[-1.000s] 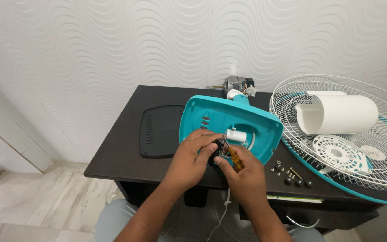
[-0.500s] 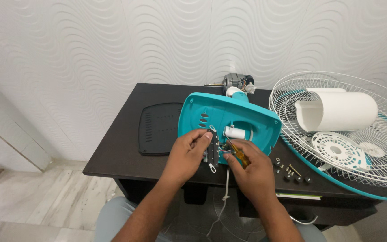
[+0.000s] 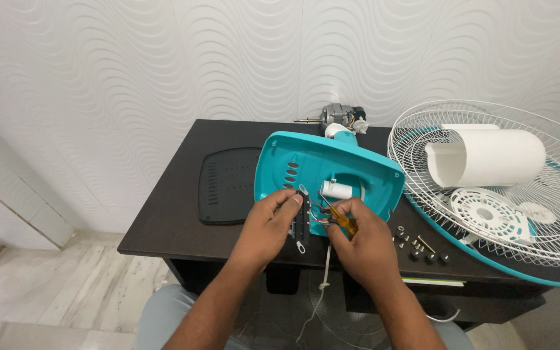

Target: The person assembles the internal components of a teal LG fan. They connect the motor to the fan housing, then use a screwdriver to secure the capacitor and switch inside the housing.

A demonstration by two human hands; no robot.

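Observation:
A turquoise fan base housing [image 3: 332,172] lies tilted, underside up, on the dark table [image 3: 176,214], with a white cylindrical capacitor [image 3: 338,190] and wires inside it. My left hand [image 3: 268,230] holds a black switch block [image 3: 301,219] with metal tabs, pulled out at the housing's near edge. My right hand [image 3: 361,240] grips a screwdriver with a yellow and black handle [image 3: 345,222], its tip close to the switch block. A white cord [image 3: 324,269] hangs down from the housing between my arms.
A black base cover plate [image 3: 228,183] lies left of the housing. The bare fan motor [image 3: 339,118] stands at the back. At the right, a white wire grille [image 3: 552,214] holds a white motor cover [image 3: 490,157] and a round white plate [image 3: 487,214]. Several screws and knobs [image 3: 419,246] lie near my right hand.
The switch block has come out of the housing in my left hand and now hangs clear at the near edge. Both hands shifted slightly toward me.

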